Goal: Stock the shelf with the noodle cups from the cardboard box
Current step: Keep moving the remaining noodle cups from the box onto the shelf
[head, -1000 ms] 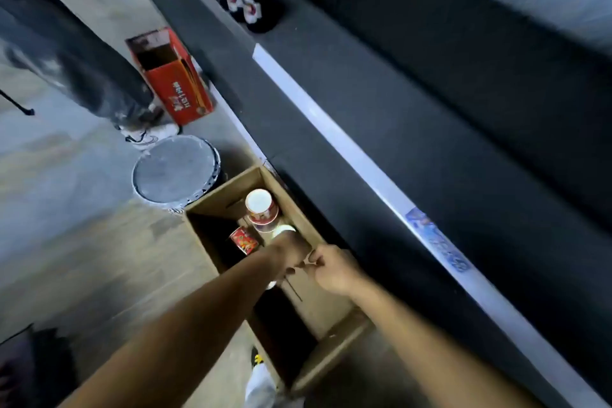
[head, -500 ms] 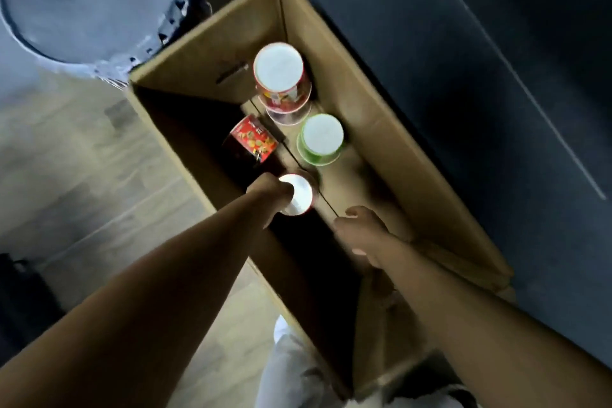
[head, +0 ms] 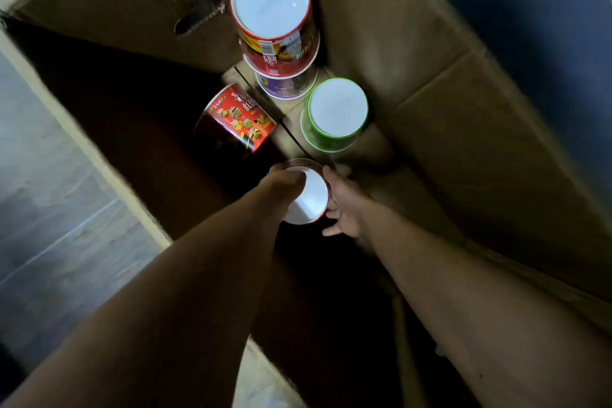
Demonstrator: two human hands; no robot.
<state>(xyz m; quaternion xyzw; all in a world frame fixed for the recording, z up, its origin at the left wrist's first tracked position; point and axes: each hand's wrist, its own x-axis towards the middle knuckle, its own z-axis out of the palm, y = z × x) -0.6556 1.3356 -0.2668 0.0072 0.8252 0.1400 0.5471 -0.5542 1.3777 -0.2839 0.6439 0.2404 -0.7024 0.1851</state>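
Right hand (head: 346, 205) newly beside cup (head: 308, 197), both hands' fingers holding it, green cup (head: 336, 113) just beyond

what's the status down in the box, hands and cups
Left hand and right hand gripping red-rimmed cup. Four cups remain in cardboard box. Nothing blocking.

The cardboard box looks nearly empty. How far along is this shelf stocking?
Most of the cardboard box floor is bare, so much seems already shelved. In hand: the left hand and right hand grip a red-rimmed cup. Left: a stacked red cup on a purple cup, a green cup and a tipped red cup.
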